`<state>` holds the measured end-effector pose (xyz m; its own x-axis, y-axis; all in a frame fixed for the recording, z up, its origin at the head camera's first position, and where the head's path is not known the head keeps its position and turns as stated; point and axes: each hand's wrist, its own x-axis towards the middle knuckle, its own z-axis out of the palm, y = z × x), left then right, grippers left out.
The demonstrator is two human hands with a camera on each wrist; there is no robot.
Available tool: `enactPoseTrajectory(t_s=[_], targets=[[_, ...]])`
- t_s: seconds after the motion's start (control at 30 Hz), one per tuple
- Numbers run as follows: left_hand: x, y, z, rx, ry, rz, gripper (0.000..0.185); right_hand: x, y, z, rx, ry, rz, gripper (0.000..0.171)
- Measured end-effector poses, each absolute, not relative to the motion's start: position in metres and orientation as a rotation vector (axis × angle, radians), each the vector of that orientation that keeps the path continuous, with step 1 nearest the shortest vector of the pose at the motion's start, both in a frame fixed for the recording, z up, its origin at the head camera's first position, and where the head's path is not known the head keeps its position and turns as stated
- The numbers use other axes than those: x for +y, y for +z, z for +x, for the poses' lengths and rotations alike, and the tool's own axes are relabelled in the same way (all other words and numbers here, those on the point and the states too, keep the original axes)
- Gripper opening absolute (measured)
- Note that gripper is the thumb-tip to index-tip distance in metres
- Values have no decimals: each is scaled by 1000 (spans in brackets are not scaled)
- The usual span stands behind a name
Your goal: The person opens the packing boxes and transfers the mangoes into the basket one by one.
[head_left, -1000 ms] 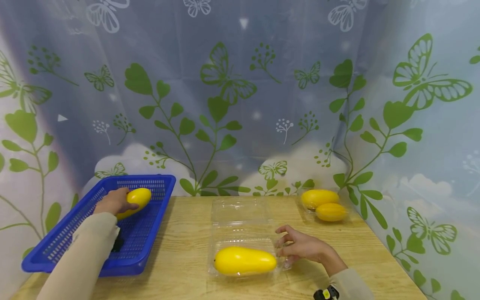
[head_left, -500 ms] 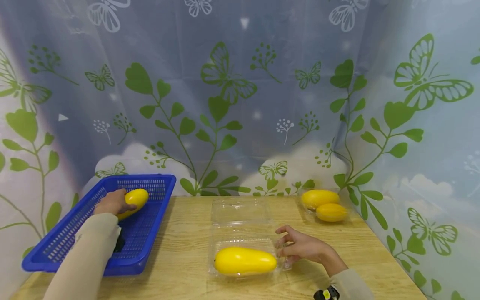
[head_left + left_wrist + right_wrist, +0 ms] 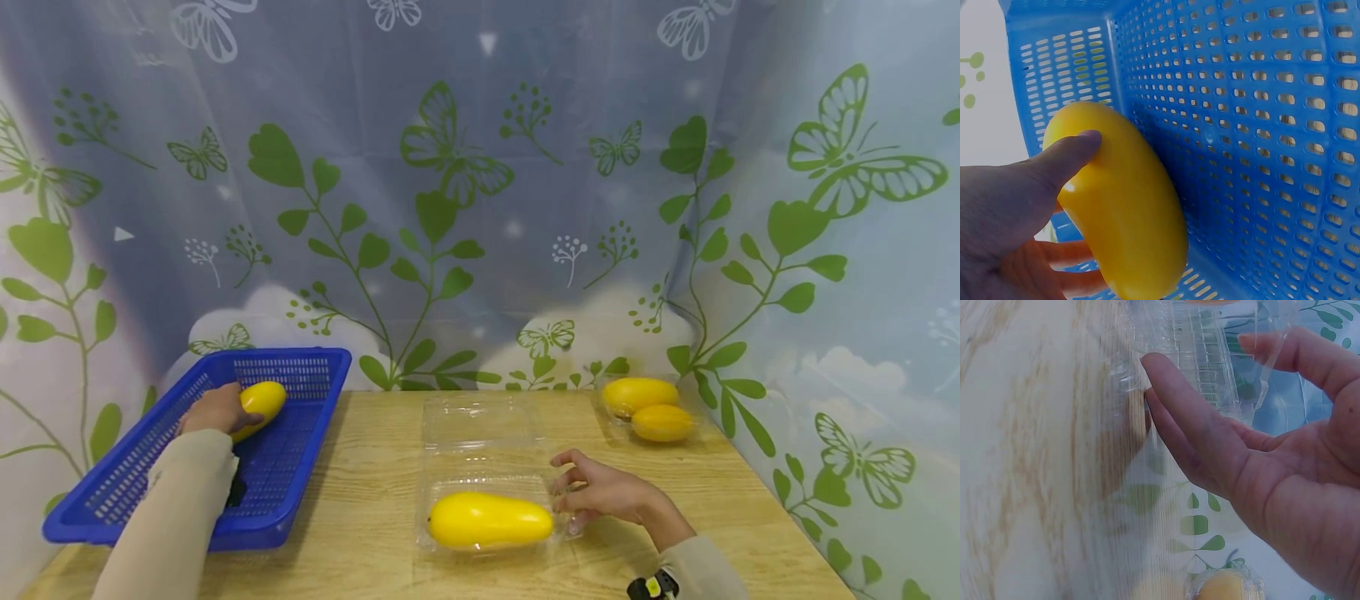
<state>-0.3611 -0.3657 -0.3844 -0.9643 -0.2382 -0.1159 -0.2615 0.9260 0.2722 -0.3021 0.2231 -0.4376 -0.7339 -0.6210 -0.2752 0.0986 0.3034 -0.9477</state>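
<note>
The left hand [image 3: 217,410] has pulled its yellow fruit [image 3: 258,403] lower into the blue basket [image 3: 300,467] at 9 o'clock, gripping it, while the right hand's [image 3: 603,493] loosely curled fingers steady the clear box [image 3: 480,421] holding 1 fruit [image 3: 489,521].

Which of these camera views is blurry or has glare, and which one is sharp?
Head view: evenly lit and sharp, soft shadow under the blue basket. Left wrist view: the mango and left hand are crisp, with a small shine by the thumb. Right wrist view: hazy, pale and washed out; the clear box blurs into the table.
</note>
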Motion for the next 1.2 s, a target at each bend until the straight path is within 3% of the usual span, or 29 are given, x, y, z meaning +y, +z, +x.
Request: enactPoseTrajectory(t_s=[1.2], targets=[[-366, -389, -366, 2999, 437, -402, 84, 223, -437, -301, 1960, -1479, -465, 65]])
